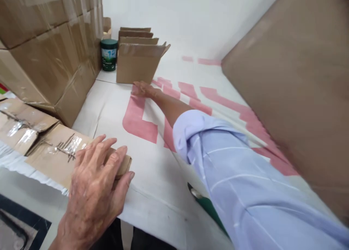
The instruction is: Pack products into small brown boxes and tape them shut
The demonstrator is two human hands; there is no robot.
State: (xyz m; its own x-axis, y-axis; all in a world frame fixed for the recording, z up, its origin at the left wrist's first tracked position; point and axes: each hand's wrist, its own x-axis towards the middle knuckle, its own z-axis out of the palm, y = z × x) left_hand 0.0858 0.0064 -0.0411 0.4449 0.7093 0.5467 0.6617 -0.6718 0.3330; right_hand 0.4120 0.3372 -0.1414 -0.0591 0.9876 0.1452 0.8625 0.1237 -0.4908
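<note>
My left hand (95, 181) rests with spread fingers on the right end of a flat, taped cardboard box (57, 148) at the table's front left edge. My right arm, in a rolled light blue sleeve, reaches across the table. At its end, my right hand (143, 90) lies low on the white sheet with red print, fingers stretched out, by the foot of an open-topped cardboard box (137, 64). Whether its fingertips touch that box is not clear. The upright flaps of the box lean slightly right.
Large taped cartons (51, 53) are stacked at the left. A dark green tub (109, 55) stands beside the open box. A big brown cardboard surface (294, 79) fills the right side. Something green (208, 208) lies partly under my right sleeve.
</note>
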